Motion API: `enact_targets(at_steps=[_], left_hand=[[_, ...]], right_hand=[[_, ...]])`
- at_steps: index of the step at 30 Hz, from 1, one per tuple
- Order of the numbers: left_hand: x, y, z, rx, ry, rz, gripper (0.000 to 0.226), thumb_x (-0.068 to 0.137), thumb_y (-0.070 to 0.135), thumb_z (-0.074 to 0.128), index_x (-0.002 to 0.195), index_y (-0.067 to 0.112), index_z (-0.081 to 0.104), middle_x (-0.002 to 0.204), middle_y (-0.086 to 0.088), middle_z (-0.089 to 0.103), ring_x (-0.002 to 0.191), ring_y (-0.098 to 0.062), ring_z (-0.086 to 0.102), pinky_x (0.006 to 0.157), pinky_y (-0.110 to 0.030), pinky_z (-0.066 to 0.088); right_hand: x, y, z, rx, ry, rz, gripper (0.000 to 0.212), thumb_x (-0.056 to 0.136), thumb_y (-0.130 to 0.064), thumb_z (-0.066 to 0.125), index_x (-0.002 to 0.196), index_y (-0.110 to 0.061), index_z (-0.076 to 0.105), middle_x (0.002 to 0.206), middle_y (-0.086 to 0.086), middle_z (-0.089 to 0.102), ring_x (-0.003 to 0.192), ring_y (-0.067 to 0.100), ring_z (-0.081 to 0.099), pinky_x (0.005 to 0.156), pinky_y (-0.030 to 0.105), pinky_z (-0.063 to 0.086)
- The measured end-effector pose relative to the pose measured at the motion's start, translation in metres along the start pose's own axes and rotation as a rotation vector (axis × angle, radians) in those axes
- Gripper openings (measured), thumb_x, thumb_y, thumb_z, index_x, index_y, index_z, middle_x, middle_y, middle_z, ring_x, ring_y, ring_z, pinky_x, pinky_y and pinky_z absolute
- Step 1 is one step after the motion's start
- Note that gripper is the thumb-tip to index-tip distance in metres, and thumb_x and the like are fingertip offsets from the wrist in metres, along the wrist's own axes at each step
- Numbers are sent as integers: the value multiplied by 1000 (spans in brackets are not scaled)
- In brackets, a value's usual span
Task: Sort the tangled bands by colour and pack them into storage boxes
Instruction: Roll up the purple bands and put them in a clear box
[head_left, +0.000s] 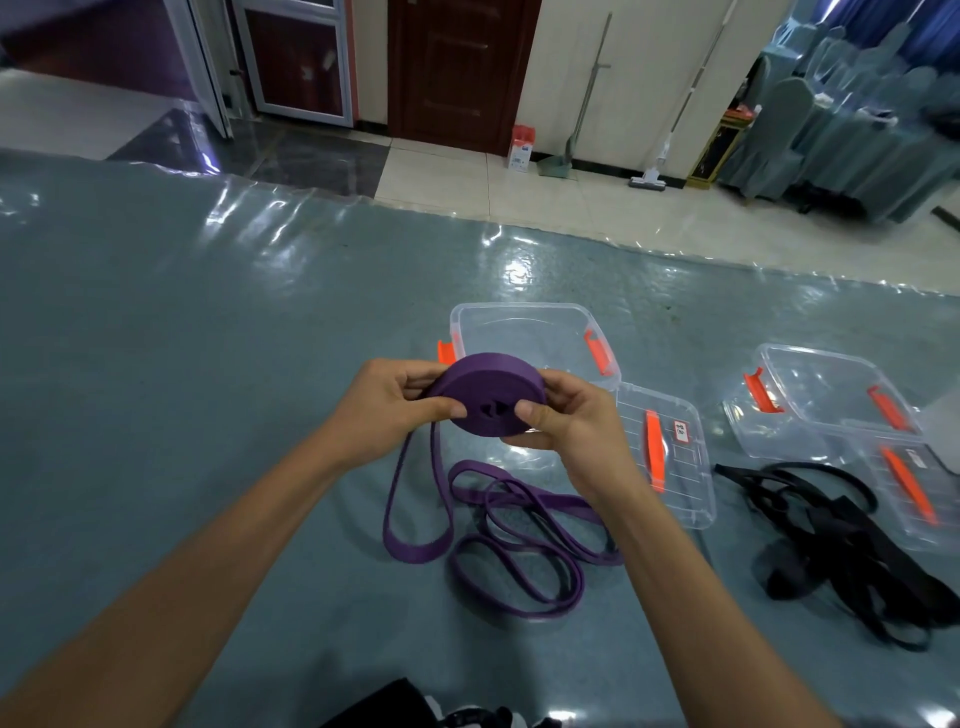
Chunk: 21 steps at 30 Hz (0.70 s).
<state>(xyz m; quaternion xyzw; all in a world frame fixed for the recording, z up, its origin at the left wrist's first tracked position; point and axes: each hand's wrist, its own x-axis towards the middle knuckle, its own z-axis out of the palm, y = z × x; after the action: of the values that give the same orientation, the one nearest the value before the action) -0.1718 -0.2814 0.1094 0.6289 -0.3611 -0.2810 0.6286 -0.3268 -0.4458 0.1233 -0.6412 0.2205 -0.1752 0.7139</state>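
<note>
Glossy clear plastic sheeting is covering the blue-grey table, wrinkling and catching white glare along its far edge, with pale floor tiles and a dark wooden door showing beyond it.

Over the middle of the table, the left hand is gripping a purple roll, thumb pressing on the flat face and fingers curling behind the rim. This roll is a flat woven band wound into a tight, thick disc with a small hollow at its centre. The right hand is pinching the opposite side of the disc, thumb on the face and fingers wrapping round the back. A loose tail of the same band is hanging down from the roll and joining the purple loops, which are lying in soft, overlapping ovals on the table just below the hands.

Behind the roll, a clear box with rounded corners and orange latches is sitting open, its clear lid with an orange handle lying just to its right. Further right, a second clear box is resting near a tangled heap of flat black bands.
</note>
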Motion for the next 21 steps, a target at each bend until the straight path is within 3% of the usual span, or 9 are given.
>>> enact_targets(at_steps=[3, 6, 8, 12, 15, 18, 21], left_hand=[[-1, -2, 0, 1, 7, -21, 37, 74, -5, 81, 106, 14, 75, 99, 0, 79, 93, -16, 76, 82, -21, 57], [-4, -7, -1, 71, -11, -45, 34, 74, -5, 82, 101, 16, 77, 94, -1, 79, 90, -16, 76, 82, -22, 57], [-4, -8, -1, 118, -38, -48, 35, 74, -4, 83, 99, 21, 78, 93, 0, 79, 90, -17, 76, 85, -26, 58], [-3, -4, 3, 148, -55, -17, 35, 74, -3, 83, 101, 18, 79, 94, 0, 79, 92, -19, 76, 90, -30, 58], [-2, -1, 4, 116, -52, -11, 32, 76, -2, 83, 104, 13, 77, 95, -1, 79, 92, -18, 76, 90, -29, 58], [-2, 0, 3, 88, -21, 0, 35, 77, 3, 84, 110, 12, 75, 102, 0, 79, 97, -18, 75, 93, -31, 57], [-1, 1, 2, 1, 27, -3, 37, 72, 8, 85, 107, 17, 75, 104, 0, 78, 99, -19, 75, 93, -34, 58]], right_hand=[[-3, 5, -1, -33, -36, -3, 34, 86, 5, 69, 119, -2, 65, 110, 17, 73, 102, 37, 71, 86, 50, 59], [-3, 2, -3, -428, -42, -131, 38, 84, -9, 78, 119, -19, 67, 110, -4, 74, 106, 12, 69, 96, 29, 54], [-2, -3, -2, -648, -69, -186, 45, 81, -21, 82, 123, -27, 65, 111, -12, 72, 107, 2, 65, 98, 22, 50], [3, -9, 1, -872, -173, -201, 36, 82, -17, 79, 115, -26, 66, 97, -10, 71, 93, 10, 65, 90, 33, 52], [3, -11, -1, -740, -115, -198, 32, 81, -7, 78, 109, -21, 69, 96, -4, 73, 93, 18, 68, 87, 38, 56], [-1, -12, -2, -332, -46, -77, 34, 84, 6, 71, 115, -7, 67, 101, 10, 75, 94, 30, 72, 76, 42, 63], [-2, -9, -3, -82, -1, -36, 34, 87, 7, 67, 120, -2, 64, 106, 17, 74, 94, 36, 73, 72, 46, 63]])
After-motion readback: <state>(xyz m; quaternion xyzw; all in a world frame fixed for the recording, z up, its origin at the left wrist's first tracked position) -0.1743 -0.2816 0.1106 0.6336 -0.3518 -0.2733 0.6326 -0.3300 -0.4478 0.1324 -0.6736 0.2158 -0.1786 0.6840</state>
